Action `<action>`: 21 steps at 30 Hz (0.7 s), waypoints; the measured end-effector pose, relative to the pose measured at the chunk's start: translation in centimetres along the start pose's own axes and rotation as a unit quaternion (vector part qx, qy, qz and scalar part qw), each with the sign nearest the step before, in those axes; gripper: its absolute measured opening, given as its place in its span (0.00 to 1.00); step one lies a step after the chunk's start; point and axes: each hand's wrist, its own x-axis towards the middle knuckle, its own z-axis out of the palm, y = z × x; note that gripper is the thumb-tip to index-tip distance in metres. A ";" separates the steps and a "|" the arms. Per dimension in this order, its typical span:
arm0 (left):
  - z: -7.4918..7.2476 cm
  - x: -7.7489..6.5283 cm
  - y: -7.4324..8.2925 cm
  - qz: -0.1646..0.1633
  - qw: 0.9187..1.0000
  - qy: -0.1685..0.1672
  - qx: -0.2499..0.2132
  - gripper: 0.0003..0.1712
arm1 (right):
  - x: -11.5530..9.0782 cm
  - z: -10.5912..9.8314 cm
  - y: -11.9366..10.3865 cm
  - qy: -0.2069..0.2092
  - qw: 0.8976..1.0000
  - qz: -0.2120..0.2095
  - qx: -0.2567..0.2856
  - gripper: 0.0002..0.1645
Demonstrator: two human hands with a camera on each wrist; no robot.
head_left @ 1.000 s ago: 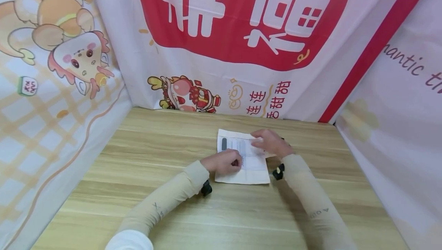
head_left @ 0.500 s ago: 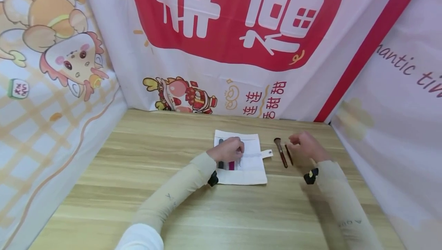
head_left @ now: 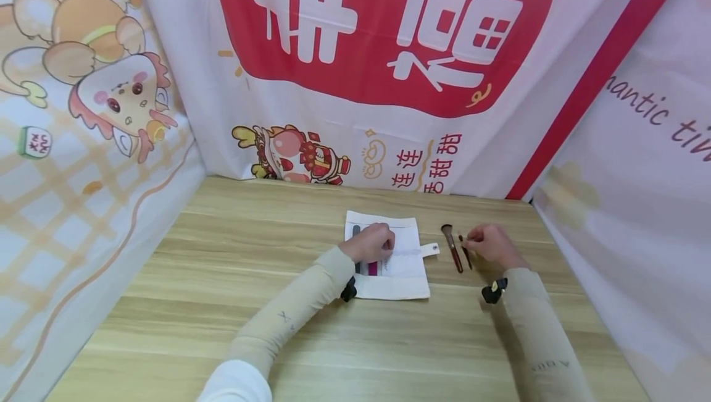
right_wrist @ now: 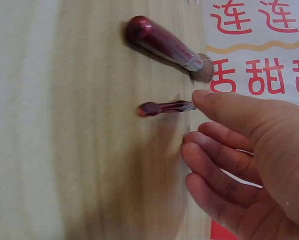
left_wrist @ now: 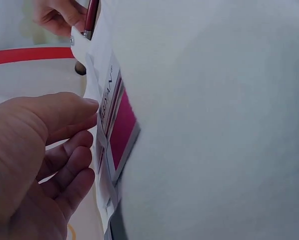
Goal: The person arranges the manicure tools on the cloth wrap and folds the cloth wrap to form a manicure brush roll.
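A white fabric roll-up pouch lies unfolded on the table, its snap strap pointing right. My left hand is over its middle, thumb and index finger pinching the edge of a thin flap. Under the flap shows a magenta printed packet, with a dark grey strip at the left. To the pouch's right lies a makeup brush with a dark red handle. Beside it is a slimmer brush, and my right hand pinches it near the ferrule.
The wood-grain table is bounded by a printed cloth behind, with more cloth hanging at the left and right.
My right hand has gone from above the pouch to beyond the brushes, then back left onto the slim brush. My left hand has moved slightly right; the magenta packet has come into view.
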 end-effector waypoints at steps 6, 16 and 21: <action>0.1 0.0 0.4 -0.008 1.000 -0.007 0.002 0.04 | 1.4 -0.4 0.3 -0.055 0.997 0.051 -0.011 0.11; 0.1 0.2 1.0 -0.015 1.000 -0.016 -0.001 0.05 | 3.0 -1.2 0.1 -0.123 0.984 0.125 0.038 0.14; 0.2 0.3 0.8 -0.017 1.000 -0.015 -0.003 0.05 | 3.3 -1.3 -0.2 -0.123 0.981 0.139 0.054 0.15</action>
